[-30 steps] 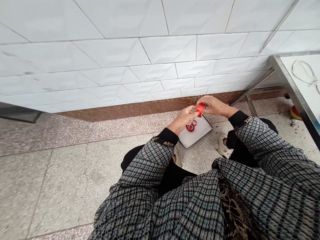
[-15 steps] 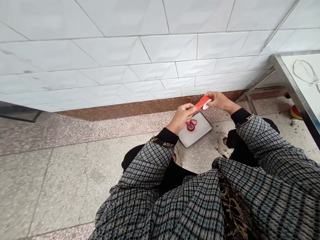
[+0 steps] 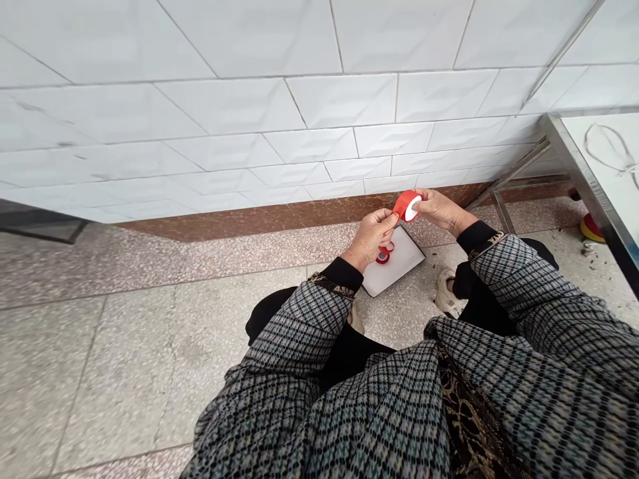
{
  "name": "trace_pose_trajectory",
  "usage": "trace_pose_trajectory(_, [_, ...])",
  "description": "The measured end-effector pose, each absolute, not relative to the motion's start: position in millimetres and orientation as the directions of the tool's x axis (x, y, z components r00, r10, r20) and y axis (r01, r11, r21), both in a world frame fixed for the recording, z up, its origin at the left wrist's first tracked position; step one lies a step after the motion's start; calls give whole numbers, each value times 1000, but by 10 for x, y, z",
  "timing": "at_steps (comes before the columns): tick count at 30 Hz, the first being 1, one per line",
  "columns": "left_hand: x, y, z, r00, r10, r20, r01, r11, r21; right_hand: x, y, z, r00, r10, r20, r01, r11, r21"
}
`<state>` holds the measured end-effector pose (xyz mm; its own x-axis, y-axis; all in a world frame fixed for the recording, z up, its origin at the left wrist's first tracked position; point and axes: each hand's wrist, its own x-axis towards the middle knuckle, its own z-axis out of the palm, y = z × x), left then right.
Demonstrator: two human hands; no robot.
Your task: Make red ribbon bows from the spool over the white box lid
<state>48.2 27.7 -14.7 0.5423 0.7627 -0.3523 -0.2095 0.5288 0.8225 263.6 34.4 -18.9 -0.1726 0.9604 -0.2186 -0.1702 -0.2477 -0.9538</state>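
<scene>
A roll of red tape (image 3: 405, 201) with a white core is held up between my hands. My right hand (image 3: 439, 207) grips the roll at its right side, the thumb at the core. My left hand (image 3: 372, 236) pinches the tape at the roll's left edge, fingers closed on it. Below them a white sheet or shallow tray with a dark edge (image 3: 397, 269) lies on the floor. On it rests a smaller red tape roll (image 3: 383, 255) with a red loop beside it, partly covered by my left hand.
White wall tiles (image 3: 344, 100) rise ahead above a brown skirting (image 3: 224, 224). At the right stands a metal-framed table (image 3: 574, 153) with a white cord (image 3: 612, 146) on top. A red and yellow object (image 3: 592, 228) sits on the floor beneath. My shoes (image 3: 446, 291) flank the white sheet.
My left hand has moved right, closer to the roll, and the stretch of tape between my hands is shorter. It now covers more of the small red roll.
</scene>
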Motion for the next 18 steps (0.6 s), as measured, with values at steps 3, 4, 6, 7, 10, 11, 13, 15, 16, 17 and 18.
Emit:
trace_pose_trajectory(3, [504, 265, -170, 548, 750, -370, -228, 560, 797, 2595, 335, -202, -171, 960, -223, -221, -258, -941])
trace_pose_trajectory(4, [509, 263, -176, 554, 742, -377, -231, 572, 787, 2582, 334, -207, -164, 961, -223, -233, -257, -938])
trace_pose_trajectory(6, [518, 261, -185, 563, 732, -385, -237, 589, 773, 2560, 335, -220, -148, 963, -228, -257, -260, -931])
trace_pose_trajectory(7, [523, 260, -188, 563, 731, -385, -239, 590, 771, 2550, 337, -227, -137, 962, -234, -270, -264, -926])
trace_pose_trajectory(10, [537, 257, -188, 540, 751, -379, -251, 574, 779, 2521, 337, -244, -113, 957, -267, -312, -289, -905])
trace_pose_trajectory(11, [541, 255, -187, 525, 763, -378, -258, 565, 784, 2511, 334, -246, -110, 954, -279, -328, -300, -896])
trace_pose_trajectory(13, [547, 251, -182, 489, 788, -375, -273, 546, 792, 2489, 325, -244, -109, 948, -301, -363, -319, -875])
trace_pose_trajectory(15, [549, 251, -175, 463, 810, -359, -288, 520, 804, 2466, 310, -236, -111, 940, -322, -388, -339, -857])
trace_pose_trajectory(16, [548, 252, -173, 460, 817, -347, -290, 508, 811, 2456, 303, -231, -112, 937, -332, -393, -349, -851])
trace_pose_trajectory(17, [547, 255, -171, 461, 822, -335, -288, 496, 819, 2447, 296, -226, -112, 933, -341, -396, -356, -846])
trace_pose_trajectory(18, [545, 259, -170, 462, 825, -325, -281, 484, 829, 2439, 290, -221, -111, 931, -349, -398, -363, -843])
